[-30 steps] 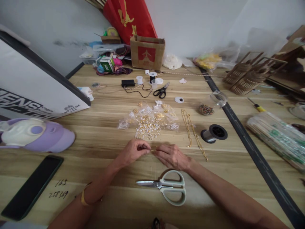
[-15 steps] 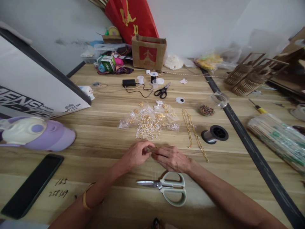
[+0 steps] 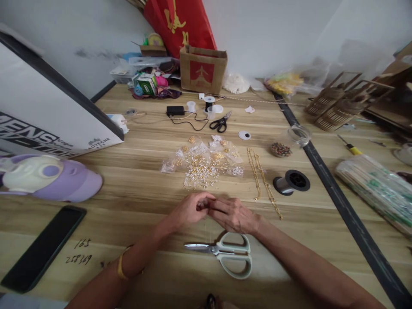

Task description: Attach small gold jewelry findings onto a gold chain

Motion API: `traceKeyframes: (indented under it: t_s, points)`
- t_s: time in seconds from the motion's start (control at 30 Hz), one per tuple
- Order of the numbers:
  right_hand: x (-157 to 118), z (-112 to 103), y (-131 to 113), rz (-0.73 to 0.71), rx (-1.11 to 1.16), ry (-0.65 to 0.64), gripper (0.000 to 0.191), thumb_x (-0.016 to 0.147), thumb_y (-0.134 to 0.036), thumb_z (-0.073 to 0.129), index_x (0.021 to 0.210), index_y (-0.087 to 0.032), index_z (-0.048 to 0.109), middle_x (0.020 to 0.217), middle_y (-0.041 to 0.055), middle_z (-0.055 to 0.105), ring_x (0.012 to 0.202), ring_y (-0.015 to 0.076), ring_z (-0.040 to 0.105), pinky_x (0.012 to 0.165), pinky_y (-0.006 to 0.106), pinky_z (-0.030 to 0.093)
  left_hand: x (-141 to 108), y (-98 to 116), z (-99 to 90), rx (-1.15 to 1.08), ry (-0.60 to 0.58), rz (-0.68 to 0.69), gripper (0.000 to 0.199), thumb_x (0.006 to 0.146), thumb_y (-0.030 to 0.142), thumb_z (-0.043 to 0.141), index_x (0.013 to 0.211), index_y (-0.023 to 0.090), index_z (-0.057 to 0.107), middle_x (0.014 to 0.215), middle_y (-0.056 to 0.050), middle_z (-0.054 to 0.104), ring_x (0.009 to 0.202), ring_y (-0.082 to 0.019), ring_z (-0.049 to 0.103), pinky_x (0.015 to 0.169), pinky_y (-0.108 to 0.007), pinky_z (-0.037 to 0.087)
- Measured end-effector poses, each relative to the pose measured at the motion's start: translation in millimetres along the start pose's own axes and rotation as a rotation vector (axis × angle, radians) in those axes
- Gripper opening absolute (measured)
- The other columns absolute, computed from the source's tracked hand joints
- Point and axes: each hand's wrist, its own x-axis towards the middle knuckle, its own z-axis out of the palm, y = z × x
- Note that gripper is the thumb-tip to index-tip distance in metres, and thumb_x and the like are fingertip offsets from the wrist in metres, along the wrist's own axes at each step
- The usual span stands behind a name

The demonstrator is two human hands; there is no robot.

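My left hand [image 3: 189, 210] and my right hand [image 3: 233, 215] meet at the fingertips above the table, both with bent, closed fingers. Whatever is pinched between them is tiny and hidden. Faint thin strands hang below the fingertips toward the scissors [image 3: 233, 251], which have pale green handles and lie just below my hands. Beyond the fingers spreads a pile of clear and gold beads [image 3: 201, 171] with small plastic bags of findings [image 3: 222, 148]. Right of the pile lies a gold chain [image 3: 262, 180], beside a spool of grey wire [image 3: 289, 182].
A phone [image 3: 43, 246], a purple bottle [image 3: 74, 180] and a large white box [image 3: 58, 103] stand or lie at left. Black scissors [image 3: 219, 123] and a jar of beads [image 3: 283, 148] are farther back. Bagged sticks [image 3: 373, 184] lie at right.
My left fingers have curled in and moved slightly right, closer against my right fingertips. The view has shifted slightly; the tabletop things stay put.
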Motion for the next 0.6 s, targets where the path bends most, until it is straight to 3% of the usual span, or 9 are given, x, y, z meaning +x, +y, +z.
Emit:
traceKeyframes:
  t_s: [0.33,0.6]
  points:
    - [4.0,-3.6,-2.5,0.019,-0.041,-0.006,0.018,0.093,-0.011,0.040,0.093,-0.013,0.058,0.084,0.0069,0.060,0.072,0.0142,0.056,0.064,0.025,0.045,-0.6,0.6,-1.3,0.062,0.045,-0.016,0.008,0.071,0.008,0.056,0.077,0.013,0.058,0.067,0.000,0.059,0.061,-0.010,0.053,0.058,-0.020,0.042]
    - [3.0,-2.1,-1.8,0.039,-0.022,0.001,0.017,0.092,-0.012,0.041,0.094,-0.013,0.057,0.085,0.0067,0.060,0.071,0.0146,0.055,0.062,0.026,0.045,-2.1,-0.5,-3.2,0.185,0.078,0.015,0.008,0.070,0.008,0.054,0.069,0.014,0.060,0.063,0.001,0.059,0.059,-0.010,0.052,0.055,-0.019,0.040]
